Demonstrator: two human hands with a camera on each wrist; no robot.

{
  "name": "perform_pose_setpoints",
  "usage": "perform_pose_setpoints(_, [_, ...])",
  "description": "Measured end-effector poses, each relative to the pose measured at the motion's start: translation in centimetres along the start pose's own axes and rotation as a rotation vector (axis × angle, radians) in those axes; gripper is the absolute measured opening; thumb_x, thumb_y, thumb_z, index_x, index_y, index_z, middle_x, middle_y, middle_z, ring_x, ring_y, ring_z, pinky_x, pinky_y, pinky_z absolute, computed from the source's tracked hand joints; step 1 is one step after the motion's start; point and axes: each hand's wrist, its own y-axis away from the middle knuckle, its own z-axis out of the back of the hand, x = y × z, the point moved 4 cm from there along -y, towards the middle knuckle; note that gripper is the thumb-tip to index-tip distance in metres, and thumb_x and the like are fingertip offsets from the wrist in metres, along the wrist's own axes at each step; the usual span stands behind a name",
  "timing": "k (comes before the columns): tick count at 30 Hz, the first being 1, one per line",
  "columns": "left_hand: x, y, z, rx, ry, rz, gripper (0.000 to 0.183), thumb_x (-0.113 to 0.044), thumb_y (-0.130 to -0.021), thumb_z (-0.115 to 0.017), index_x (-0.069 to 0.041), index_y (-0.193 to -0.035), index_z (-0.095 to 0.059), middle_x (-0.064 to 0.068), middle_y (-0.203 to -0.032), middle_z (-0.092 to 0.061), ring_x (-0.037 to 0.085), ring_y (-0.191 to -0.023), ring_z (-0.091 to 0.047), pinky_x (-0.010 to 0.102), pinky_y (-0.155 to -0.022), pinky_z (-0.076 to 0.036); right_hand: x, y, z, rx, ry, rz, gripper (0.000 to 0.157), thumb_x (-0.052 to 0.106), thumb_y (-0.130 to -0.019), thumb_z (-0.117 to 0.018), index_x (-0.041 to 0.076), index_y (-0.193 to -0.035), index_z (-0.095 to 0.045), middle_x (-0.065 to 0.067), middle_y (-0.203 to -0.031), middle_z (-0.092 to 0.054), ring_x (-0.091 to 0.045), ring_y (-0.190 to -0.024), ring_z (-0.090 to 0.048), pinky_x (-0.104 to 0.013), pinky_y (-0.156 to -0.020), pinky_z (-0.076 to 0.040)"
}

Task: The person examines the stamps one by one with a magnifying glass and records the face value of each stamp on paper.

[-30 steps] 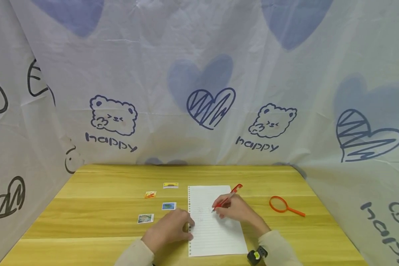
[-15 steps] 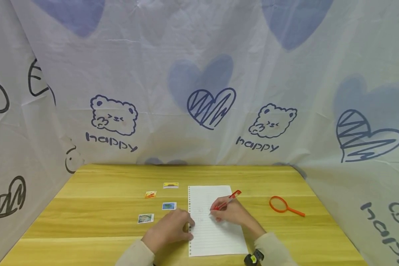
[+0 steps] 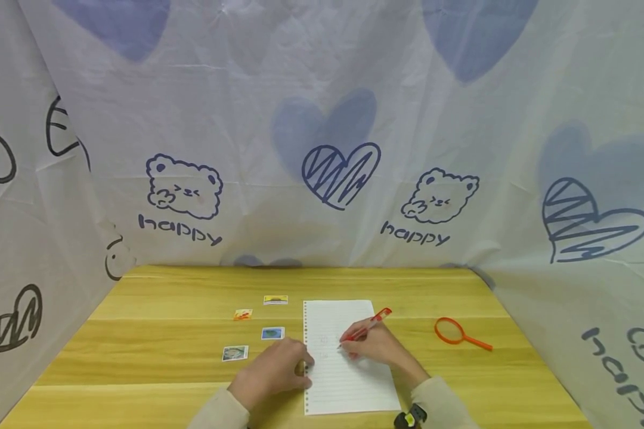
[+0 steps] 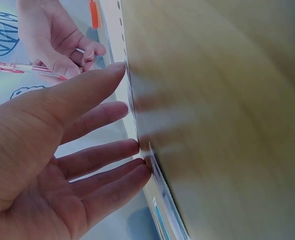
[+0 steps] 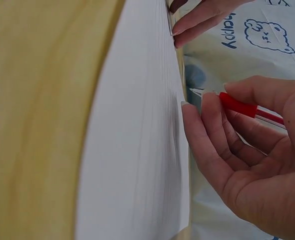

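Observation:
A white lined sheet of paper [image 3: 349,393] with punched holes along its left side lies on the wooden table. My right hand [image 3: 375,344] pinches a red pen [image 3: 377,317] between thumb and fingers over the sheet, its tip pointing down-left. Whether the tip touches the paper cannot be made out. Small faint reddish marks [image 3: 324,340] show left of the tip. My left hand [image 3: 273,368] rests at the sheet's left edge. In the left wrist view, the left hand's fingers [image 4: 100,155] are extended, fingertips at the holed edge, nothing in the palm.
Several small picture stamps lie left of the sheet, among them a blue one [image 3: 273,333] and a greenish one [image 3: 235,353] close to my left hand. An orange magnifying glass [image 3: 449,331] lies to the right. A patterned cloth [image 3: 279,179] hangs behind the table [image 3: 155,357].
My right hand has shifted slightly down and left on the sheet, and the pen leans lower. In the last half second it has barely moved. The left hand stays in place.

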Motion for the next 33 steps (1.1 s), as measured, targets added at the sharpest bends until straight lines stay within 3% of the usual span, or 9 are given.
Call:
perform_pose_setpoints(13, [-0.05,0.07,0.01,0.004,0.006,-0.009,0.030,-0.017,-0.077,-0.090,-0.007,-0.103,-0.082,0.002,-0.088,-0.075,0.002,-0.069,-0.048,0.020,-0.064,-0.044,0.04,0.09,-0.35,0.024,0.055,-0.003,0.009,0.012,-0.085,-0.081,0.006,-0.092,-0.078,-0.003,-0.083,-0.077,-0.006,-0.068,-0.066,-0.020,-0.062,-0.051])
perform_pose_setpoints(29, [0.09,0.01,0.02,0.018,0.008,0.007,0.030,-0.018,-0.077,-0.089,-0.007,-0.105,-0.081,0.003,-0.093,-0.077,0.003,-0.071,-0.050,0.020,-0.065,-0.045,-0.24,0.05,-0.56,0.038,0.043,0.019,0.010,0.011,-0.087,-0.079,0.004,-0.094,-0.077,-0.007,-0.085,-0.077,-0.009,-0.069,-0.068,-0.021,-0.063,-0.052])
perform_pose_setpoints(33, [0.13,-0.07,0.02,0.016,0.008,-0.007,0.029,-0.017,-0.077,-0.089,-0.008,-0.103,-0.082,-0.001,-0.086,-0.073,0.003,-0.070,-0.048,0.020,-0.064,-0.043,-0.15,0.03,-0.48,0.028,0.052,0.014,0.009,0.011,-0.087,-0.079,0.004,-0.093,-0.077,-0.006,-0.082,-0.077,-0.007,-0.068,-0.067,-0.022,-0.063,-0.050])
